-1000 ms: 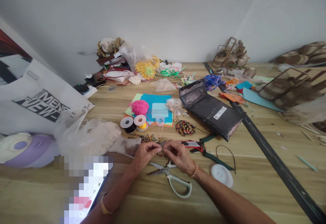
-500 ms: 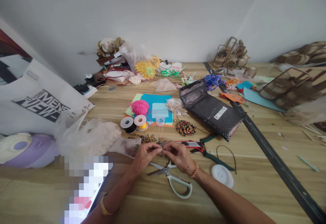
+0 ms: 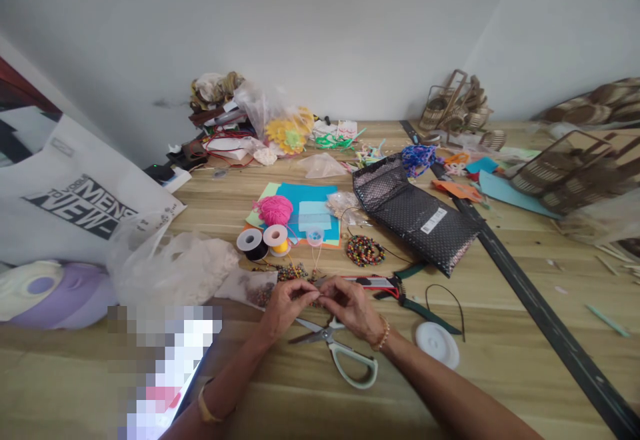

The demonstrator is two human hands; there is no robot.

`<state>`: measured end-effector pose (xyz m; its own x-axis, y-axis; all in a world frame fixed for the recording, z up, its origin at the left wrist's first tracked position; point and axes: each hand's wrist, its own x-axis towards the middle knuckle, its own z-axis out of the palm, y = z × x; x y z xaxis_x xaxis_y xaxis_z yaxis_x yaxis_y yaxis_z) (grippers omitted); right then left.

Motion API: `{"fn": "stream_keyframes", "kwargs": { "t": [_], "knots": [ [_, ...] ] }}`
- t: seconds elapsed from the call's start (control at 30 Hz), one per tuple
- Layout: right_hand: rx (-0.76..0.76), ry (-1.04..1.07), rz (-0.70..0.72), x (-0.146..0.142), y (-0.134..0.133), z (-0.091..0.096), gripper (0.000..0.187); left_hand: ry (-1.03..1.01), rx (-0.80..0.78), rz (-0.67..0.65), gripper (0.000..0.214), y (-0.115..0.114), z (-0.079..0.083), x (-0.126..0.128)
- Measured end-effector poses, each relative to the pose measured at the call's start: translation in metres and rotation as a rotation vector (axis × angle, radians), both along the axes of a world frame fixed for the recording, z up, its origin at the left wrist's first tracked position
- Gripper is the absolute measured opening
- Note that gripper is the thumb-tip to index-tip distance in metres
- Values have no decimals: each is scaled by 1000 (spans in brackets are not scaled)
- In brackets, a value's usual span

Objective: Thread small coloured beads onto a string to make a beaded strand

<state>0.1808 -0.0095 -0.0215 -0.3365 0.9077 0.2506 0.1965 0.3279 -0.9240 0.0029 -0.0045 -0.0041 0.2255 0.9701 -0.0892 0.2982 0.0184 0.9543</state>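
Observation:
My left hand [image 3: 289, 303] and my right hand [image 3: 351, 305] meet fingertip to fingertip above the table, both pinched. What sits between the fingertips is too small to make out. Below them lie open-bladed scissors [image 3: 353, 367] with pale handles. Just behind the fingers are loose multicoloured beads [image 3: 293, 271] and, to their left, a clear bag of beads [image 3: 247, 288]. A coiled string of beads [image 3: 365, 251] rests further back. By my right hand are a red and grey box cutter [image 3: 373, 283] and green-handled pliers [image 3: 430, 315].
Spools of black thread [image 3: 252, 245] and yellow thread [image 3: 277, 240] stand near pink yarn [image 3: 275, 211]. A black bubble mailer [image 3: 415, 217] lies at the right, a white spool [image 3: 437, 345] nearer me. A plastic bag [image 3: 175, 270] and a lit, pixelated screen [image 3: 175, 373] are at the left.

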Motion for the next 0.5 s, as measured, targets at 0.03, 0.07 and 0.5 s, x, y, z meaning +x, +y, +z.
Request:
{"fn": "stream_keyframes", "kwargs": {
  "t": [0.03, 0.07, 0.5],
  "knots": [
    [6, -6, -2, 0, 0, 0, 15, -1, 1, -2, 17, 0, 0, 0],
    [13, -12, -4, 0, 0, 0, 14, -3, 2, -4, 17, 0, 0, 0],
    [42, -27, 11, 1, 0, 2, 9, 4, 21, -26, 19, 0, 4, 2]
  ]
}}
